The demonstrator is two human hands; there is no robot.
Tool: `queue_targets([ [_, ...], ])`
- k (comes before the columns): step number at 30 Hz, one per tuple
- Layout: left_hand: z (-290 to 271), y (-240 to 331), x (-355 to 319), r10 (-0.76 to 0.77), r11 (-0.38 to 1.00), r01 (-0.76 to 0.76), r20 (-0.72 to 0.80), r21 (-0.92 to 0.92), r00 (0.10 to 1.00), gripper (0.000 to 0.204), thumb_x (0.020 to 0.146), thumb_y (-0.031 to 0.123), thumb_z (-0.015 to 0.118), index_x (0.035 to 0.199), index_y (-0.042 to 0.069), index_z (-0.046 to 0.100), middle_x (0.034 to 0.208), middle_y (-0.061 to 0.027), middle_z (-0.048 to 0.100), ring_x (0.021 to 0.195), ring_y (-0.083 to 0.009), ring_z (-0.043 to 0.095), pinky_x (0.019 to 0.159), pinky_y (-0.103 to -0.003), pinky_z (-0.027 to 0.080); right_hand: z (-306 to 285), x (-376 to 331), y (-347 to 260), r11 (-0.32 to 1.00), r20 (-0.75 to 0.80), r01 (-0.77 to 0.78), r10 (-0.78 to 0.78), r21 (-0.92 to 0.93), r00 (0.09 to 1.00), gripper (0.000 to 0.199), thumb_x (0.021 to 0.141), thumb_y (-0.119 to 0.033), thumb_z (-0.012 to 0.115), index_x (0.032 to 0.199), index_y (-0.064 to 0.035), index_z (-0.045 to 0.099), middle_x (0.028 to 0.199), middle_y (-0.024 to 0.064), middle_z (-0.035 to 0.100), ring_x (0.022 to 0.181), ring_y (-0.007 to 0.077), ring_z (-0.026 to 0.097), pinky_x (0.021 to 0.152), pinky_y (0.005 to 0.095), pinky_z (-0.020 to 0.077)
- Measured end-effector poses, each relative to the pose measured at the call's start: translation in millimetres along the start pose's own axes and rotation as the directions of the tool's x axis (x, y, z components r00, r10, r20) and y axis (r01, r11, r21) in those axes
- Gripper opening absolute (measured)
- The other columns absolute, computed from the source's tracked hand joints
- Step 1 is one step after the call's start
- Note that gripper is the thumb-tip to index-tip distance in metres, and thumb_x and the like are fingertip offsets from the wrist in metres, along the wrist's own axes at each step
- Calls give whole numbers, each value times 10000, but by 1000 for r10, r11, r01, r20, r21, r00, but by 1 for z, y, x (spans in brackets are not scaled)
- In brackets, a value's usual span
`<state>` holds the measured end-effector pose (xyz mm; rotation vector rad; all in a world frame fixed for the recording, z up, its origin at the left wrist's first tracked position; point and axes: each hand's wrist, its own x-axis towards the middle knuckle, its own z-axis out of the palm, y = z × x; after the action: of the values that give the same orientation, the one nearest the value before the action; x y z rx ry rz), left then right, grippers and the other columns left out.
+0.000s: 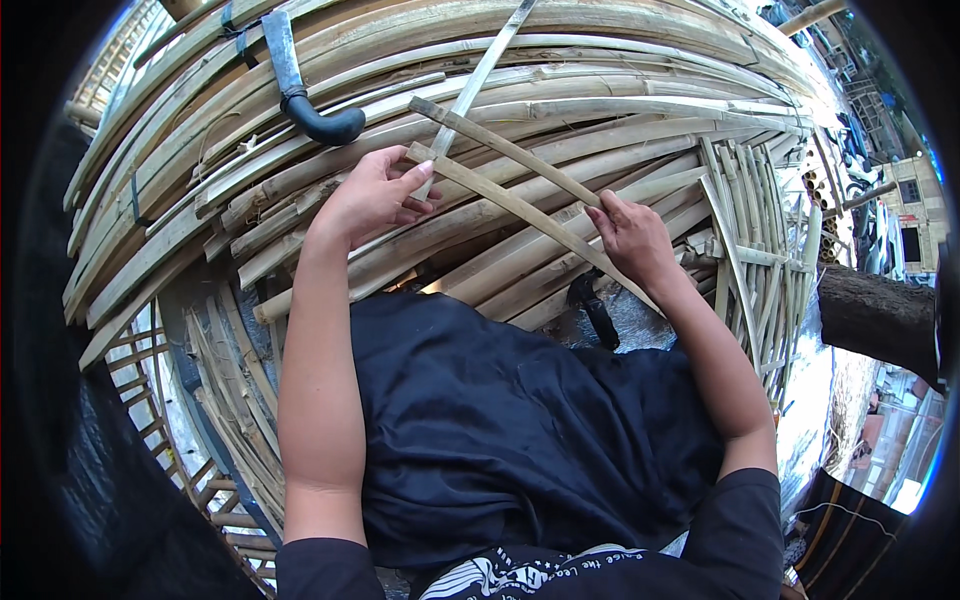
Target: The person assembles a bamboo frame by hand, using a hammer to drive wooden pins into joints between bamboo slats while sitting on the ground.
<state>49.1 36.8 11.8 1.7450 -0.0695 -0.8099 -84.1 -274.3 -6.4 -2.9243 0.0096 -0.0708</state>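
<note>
My left hand [385, 198] is closed at the near end of a long, flat pale strip [480, 75], with the thumb on top and the fingers underneath. Beside that thumb lies the end of a bamboo slat [520, 208], which slants down to the right, passing below my right hand. My right hand [635, 240] pinches the lower end of another bamboo slat [505, 150]. This second slat crosses over the pale strip at its upper left end. I cannot tell whether my left fingers also grip the first slat.
A large stack of split bamboo [640, 75] spreads ahead. On it, at upper left, rests a blade with a curved black handle [330, 125]. Dark cloth [500, 410] covers my lap, near a black curved object [597, 318]. Upright bamboo slats [755, 220] and a log [875, 310] stand right.
</note>
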Motion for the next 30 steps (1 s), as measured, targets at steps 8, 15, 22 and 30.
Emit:
queue_targets([
  [8, -3, 8, 18, 328, 924, -197, -415, 327, 849, 341, 996, 326, 593, 1118, 11, 639, 840, -86, 715, 661, -103, 649, 527, -244, 514, -2, 5, 4, 1000, -32, 17, -16, 23, 999, 287, 978, -320, 560, 884, -52, 523, 664, 210, 588, 692, 426, 608, 608, 526, 454],
  [15, 1, 11, 47, 425, 902, -342, -401, 263, 811, 427, 950, 435, 648, 1062, 25, 686, 803, -48, 715, 630, -54, 610, 526, -219, 495, -3, 6, 5, 999, -10, 4, -4, 50, 1000, 285, 970, -310, 577, 873, -47, 525, 664, 209, 584, 688, 424, 604, 608, 520, 451],
  [22, -4, 7, 58, 435, 899, -371, -380, 232, 817, 435, 883, 443, 723, 803, 16, 753, 698, -29, 709, 606, -63, 580, 610, -237, 475, 1, 8, 7, 998, -6, 4, -4, 56, 1000, 296, 971, -310, 576, 867, -39, 519, 654, 208, 570, 688, 426, 594, 612, 516, 442],
  [30, -10, 0, 61, 483, 867, -393, -327, 307, 812, 489, 872, 482, 718, 734, 14, 741, 654, -33, 682, 625, -72, 575, 648, -251, 468, 3, 10, 10, 999, -9, 31, -31, 43, 999, 303, 975, -313, 570, 869, -36, 508, 639, 212, 548, 677, 427, 583, 605, 510, 433],
])
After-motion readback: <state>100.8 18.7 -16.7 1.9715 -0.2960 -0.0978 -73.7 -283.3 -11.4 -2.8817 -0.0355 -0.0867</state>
